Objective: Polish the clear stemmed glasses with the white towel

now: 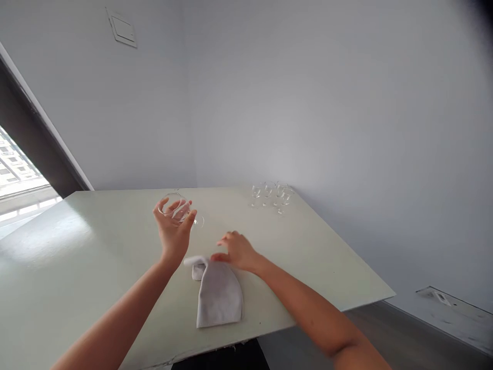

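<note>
My left hand (174, 231) is wrapped around the bowl of a clear stemmed glass (171, 203). The glass is held above the table, tipped on its side, with its rim toward the upper left and its foot toward the right. A folded light grey cloth (220, 298) lies near the table's front edge, one end curled over at the upper left. Just over the cloth's far edge, my right hand (239, 252) has thumb and fingers apart and nothing between them. Whether its thumb touches the cloth I cannot tell.
Several clear stemmed glasses (268, 191) stand upright in a group at the back right of the pale table (308, 257). Grey walls (246, 92) meet behind the table, and a window (17, 167) is at the left. The table's front right corner juts out over the floor.
</note>
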Motion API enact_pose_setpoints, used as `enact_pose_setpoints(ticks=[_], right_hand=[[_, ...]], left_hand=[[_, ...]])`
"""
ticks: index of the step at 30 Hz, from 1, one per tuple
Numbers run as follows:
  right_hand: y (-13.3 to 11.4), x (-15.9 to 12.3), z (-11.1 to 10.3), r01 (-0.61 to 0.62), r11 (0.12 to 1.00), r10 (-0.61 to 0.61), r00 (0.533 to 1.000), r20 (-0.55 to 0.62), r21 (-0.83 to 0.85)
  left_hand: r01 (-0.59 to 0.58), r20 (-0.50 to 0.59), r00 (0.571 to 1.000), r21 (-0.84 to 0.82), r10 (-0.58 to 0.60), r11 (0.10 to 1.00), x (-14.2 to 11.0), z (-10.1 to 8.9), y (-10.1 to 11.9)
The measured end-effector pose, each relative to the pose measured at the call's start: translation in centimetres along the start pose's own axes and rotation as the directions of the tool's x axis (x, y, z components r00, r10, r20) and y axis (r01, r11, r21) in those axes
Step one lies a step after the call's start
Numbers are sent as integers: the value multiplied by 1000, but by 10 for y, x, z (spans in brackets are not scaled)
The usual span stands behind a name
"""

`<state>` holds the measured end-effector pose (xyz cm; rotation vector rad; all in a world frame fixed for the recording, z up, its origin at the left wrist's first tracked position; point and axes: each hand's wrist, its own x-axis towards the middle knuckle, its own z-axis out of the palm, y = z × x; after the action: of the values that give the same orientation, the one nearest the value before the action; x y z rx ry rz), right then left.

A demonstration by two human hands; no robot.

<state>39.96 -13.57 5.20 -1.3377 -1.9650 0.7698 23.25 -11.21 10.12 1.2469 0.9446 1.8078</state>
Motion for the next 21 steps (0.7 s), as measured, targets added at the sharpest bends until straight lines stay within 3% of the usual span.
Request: enact_pose_setpoints(ticks=[1,3,6,8,10,12,15,18,21], right_hand=[[-1,3,-8,25,991,-35,997,-68,-131],[-6,10,-15,34,970,-74,984,-160,-241],[-12,22,-7,53,961,-98,983,-153,-271],[-9,29,1,-23,958,-29,984,-174,-286],[3,35,0,-143,950,80,971,-224,-278],[23,38,-12,-242,934,166,945,-280,-263],[63,40,-45,-387,891,278,879,-387,-238],[102,41,-75,-533,824,400,788,-468,-193],[129,43,-89,-608,778,473,732,-490,-157]], left_hand=[[6,4,1000,24,-7,1000,0,0,-1],[51,47,997,46,-53,998,-4,6,-3],[139,153,978,42,-144,989,-17,25,-9],[162,235,956,83,-177,983,-23,36,-12],[107,323,932,196,-167,975,-25,40,-13],[-1,407,902,340,-146,941,-27,32,-16],[-101,473,861,520,-187,848,-33,6,-28],[-42,442,845,616,-301,786,-43,-24,-49],[90,359,849,623,-387,777,-46,-43,-70]])
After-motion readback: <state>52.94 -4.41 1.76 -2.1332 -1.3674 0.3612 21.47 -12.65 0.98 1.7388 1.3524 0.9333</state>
